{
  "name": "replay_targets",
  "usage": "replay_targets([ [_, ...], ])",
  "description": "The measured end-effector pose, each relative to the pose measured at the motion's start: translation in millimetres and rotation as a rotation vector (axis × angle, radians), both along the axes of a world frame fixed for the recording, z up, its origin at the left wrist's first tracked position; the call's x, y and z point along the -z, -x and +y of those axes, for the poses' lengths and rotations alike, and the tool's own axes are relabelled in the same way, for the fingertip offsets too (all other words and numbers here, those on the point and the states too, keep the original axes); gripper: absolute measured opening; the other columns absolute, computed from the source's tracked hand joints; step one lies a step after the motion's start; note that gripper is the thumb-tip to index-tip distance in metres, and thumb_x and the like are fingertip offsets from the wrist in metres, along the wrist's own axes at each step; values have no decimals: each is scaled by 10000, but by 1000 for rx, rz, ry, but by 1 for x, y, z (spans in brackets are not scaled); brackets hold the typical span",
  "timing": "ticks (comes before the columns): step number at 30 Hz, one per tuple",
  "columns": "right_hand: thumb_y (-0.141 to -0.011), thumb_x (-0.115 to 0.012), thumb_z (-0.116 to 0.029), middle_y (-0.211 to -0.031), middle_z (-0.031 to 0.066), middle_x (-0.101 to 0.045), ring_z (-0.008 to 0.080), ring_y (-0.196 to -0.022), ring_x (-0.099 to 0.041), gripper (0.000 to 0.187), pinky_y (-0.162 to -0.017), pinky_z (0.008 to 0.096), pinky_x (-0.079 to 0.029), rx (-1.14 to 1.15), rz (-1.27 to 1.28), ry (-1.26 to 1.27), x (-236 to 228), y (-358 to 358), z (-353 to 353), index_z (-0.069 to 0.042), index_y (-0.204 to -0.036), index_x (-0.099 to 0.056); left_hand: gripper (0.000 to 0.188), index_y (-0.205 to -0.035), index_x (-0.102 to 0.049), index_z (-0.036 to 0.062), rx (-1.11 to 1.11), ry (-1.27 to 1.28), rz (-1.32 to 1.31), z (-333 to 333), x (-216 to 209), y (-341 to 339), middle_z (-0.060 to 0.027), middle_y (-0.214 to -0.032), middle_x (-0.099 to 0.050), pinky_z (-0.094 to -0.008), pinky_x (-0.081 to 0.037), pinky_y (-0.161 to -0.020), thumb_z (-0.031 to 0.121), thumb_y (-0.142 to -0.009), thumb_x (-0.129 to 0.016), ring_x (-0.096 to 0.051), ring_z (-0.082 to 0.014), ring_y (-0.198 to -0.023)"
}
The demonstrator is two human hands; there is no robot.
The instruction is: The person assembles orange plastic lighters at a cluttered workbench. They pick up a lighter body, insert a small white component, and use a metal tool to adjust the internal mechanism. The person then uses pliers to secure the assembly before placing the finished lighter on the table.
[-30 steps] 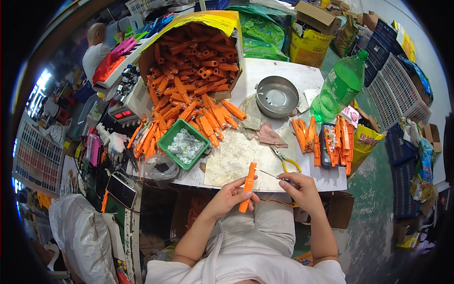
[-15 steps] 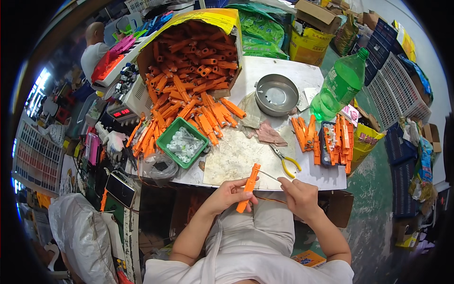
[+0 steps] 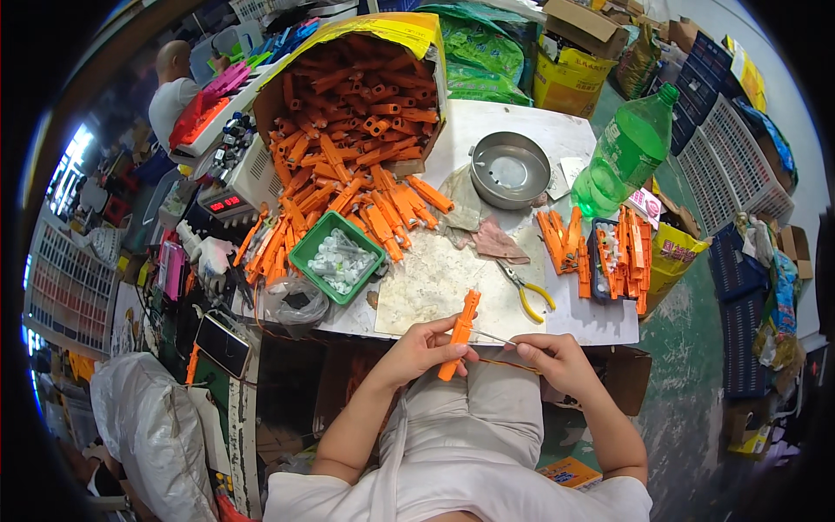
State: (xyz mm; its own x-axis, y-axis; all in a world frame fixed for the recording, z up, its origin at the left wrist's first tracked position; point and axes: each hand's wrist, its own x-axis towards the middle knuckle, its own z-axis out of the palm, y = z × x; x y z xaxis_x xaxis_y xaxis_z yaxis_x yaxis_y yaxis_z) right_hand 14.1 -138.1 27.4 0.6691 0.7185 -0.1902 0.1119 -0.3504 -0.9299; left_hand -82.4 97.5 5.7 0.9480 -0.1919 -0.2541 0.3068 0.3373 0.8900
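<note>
Pinched in my left hand (image 3: pixel 422 352) is a long orange plastic piece (image 3: pixel 461 335), tilted with its top leaning away and to the right. My right hand (image 3: pixel 557 358) is closed on a thin metal rod tool (image 3: pixel 496 337), its handle hidden by the fingers. The rod's tip meets the side of the orange piece near its middle; whether it enters cannot be made out. A thin brown cord runs between the hands below the rod. Just beyond them on the table lie yellow-handled pliers (image 3: pixel 524 291).
A large box (image 3: pixel 439 65) spills many orange pieces across the table's left. In front sits a green tray (image 3: pixel 304 270) of small translucent parts. A metal bowl (image 3: pixel 511 170), a green bottle (image 3: pixel 626 152) and a dark bin (image 3: pixel 600 291) of orange pieces stand right. Far left, another person (image 3: pixel 174 96) sits.
The orange piece has shifted slightly up and away. The rod's tip has gone from near the piece's top to its middle, and my right hand has turned a little.
</note>
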Motion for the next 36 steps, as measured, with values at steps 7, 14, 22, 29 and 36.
replay_targets([
  [7,-874,-621,-149,-790,111,-670,171,-617,-616,204,-602,262,-486,51,-236,-100,11,9,-3,-22,-1021,-684,537,-1383,-385,1,54,-85,9,0,1,-3,-130,-918,-683,-235,-484,-690,118,-902,-592,-652,-137,-714],
  [14,-849,-635,-94,-712,107,-644,217,-571,-606,196,-525,282,-472,16,-838,113,-1,24,-1,-36,-1033,-671,567,-1389,-365,4,-71,-3,-23,-10,11,-4,-170,-1008,-665,-258,-509,-759,159,-902,-611,-673,-181,-807],
  [22,-862,-631,-118,-765,156,-655,247,-586,-609,198,-563,311,-476,31,-392,-56,6,26,-1,-29,-1033,-674,629,-1416,-296,24,-105,151,20,-6,15,-9,-217,-1086,-633,-303,-524,-805,227,-909,-608,-674,-236,-890],
  [29,-884,-608,-159,-763,148,-652,244,-598,-611,207,-562,302,-468,-75,-76,140,-3,12,-2,-33,-1035,-669,620,-1405,-321,31,-70,78,27,-4,21,-8,-204,-1096,-633,-301,-530,-810,223,-900,-625,-671,-222,-901],
  [36,-797,-601,-82,-612,21,-498,167,-538,-542,280,-489,289,-429,-153,-941,92,5,24,-6,-106,-1069,-661,614,-1403,-324,30,-52,85,56,-7,26,-6,-200,-1097,-631,-320,-540,-815,218,-901,-623,-670,-216,-898],
])
